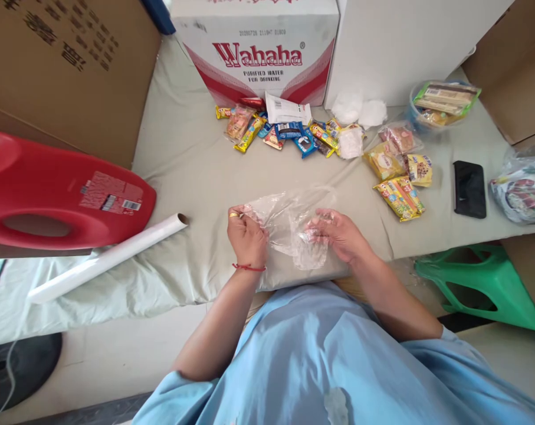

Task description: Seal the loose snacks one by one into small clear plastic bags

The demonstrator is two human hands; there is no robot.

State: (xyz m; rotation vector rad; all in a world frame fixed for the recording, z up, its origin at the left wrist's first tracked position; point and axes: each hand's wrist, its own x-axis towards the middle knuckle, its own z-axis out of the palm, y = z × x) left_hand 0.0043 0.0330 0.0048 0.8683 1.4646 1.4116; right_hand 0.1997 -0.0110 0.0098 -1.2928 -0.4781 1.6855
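A clear, crinkled plastic bag (281,221) is stretched between my two hands near the table's front edge. My left hand (248,236), with a ring and a red string bracelet, is closed on the bag's left side. On the right, my right hand (338,231) pinches the film between thumb and fingers, and part of the bag hangs below those fingers. Beyond the bag lies a row of small wrapped snacks (289,131) in yellow, blue and red packets. Another cluster of snack packets (399,198) rests to the right of my right hand.
A white roll (112,257) and a red jug (72,195) lie at left. Behind the snacks stands a Wahaha water carton (258,59). At right are a tub with packets (442,106), a black phone (469,189) and a filled plastic bag (524,192). A green stool (488,283) is below.
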